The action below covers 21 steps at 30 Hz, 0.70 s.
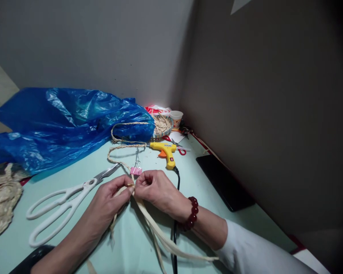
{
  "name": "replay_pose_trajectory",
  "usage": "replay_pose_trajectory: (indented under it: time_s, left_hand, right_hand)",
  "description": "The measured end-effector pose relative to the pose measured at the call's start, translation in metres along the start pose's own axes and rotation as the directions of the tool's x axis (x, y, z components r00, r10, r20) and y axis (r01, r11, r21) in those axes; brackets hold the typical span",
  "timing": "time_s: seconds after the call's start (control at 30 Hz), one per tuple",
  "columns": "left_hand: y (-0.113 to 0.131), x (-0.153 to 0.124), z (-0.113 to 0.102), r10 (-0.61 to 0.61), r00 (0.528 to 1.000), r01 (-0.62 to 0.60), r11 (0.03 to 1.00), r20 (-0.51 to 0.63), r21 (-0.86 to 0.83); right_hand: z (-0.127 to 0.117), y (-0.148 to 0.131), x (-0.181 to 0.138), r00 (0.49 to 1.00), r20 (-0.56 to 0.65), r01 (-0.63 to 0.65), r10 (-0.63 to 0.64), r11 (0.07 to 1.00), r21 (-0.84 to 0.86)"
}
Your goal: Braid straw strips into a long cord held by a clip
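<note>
My left hand (107, 203) and my right hand (157, 190) meet at the middle of the pale green table (125, 243), both pinched shut on pale straw strips (154, 232) that trail back toward me. From the pinch a braided straw cord (122, 146) runs away and loops near the blue bag. A pink binder clip (136, 170) sits on the cord just beyond my fingers. A red bead bracelet (191, 213) circles my right wrist.
Large white scissors (65, 199) lie left of my hands. A yellow glue gun (167, 151) with a black cable (175, 228) lies behind them. A blue plastic bag (60, 125), woven straw disc (161, 125), paper cup (176, 118), red scissors (175, 144), black phone (225, 182) and straw pile (1, 198) surround.
</note>
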<state>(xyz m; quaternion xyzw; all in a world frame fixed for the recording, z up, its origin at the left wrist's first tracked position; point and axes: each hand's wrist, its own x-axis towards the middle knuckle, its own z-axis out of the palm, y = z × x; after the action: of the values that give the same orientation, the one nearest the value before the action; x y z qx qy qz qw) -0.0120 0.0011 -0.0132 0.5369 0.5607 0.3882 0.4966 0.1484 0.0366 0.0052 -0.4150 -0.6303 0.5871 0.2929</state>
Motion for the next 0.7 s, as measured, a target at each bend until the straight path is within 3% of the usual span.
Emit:
replay_pose_trajectory:
  time_s: [0.13, 0.27, 0.37, 0.6, 0.7]
  left_hand:
    - [0.003, -0.001, 0.001, -0.012, 1.0, 0.012, 1.0, -0.007, -0.009]
    - [0.005, -0.003, 0.001, 0.016, 1.0, -0.015, 0.999, -0.024, 0.046]
    - [0.004, -0.002, 0.0, 0.04, 0.999, -0.039, 0.997, -0.023, 0.071]
    - [-0.003, 0.001, -0.003, 0.017, 0.999, -0.014, 0.996, -0.041, 0.087]
    - [0.003, -0.002, -0.001, 0.045, 0.997, -0.037, 0.993, -0.07, 0.113]
  right_hand:
    - [0.003, 0.0, -0.002, 0.999, -0.032, 0.014, -0.017, 0.997, -0.072]
    - [0.01, 0.003, -0.008, 0.947, -0.1, 0.236, -0.306, 0.873, -0.428]
    - [0.015, 0.006, -0.011, 0.899, -0.079, 0.32, -0.432, 0.767, -0.557]
    - [0.022, 0.009, -0.01, 0.855, -0.092, 0.308, -0.51, 0.643, -0.701]
    - [0.02, 0.006, -0.009, 0.886, -0.106, 0.28, -0.451, 0.703, -0.654]
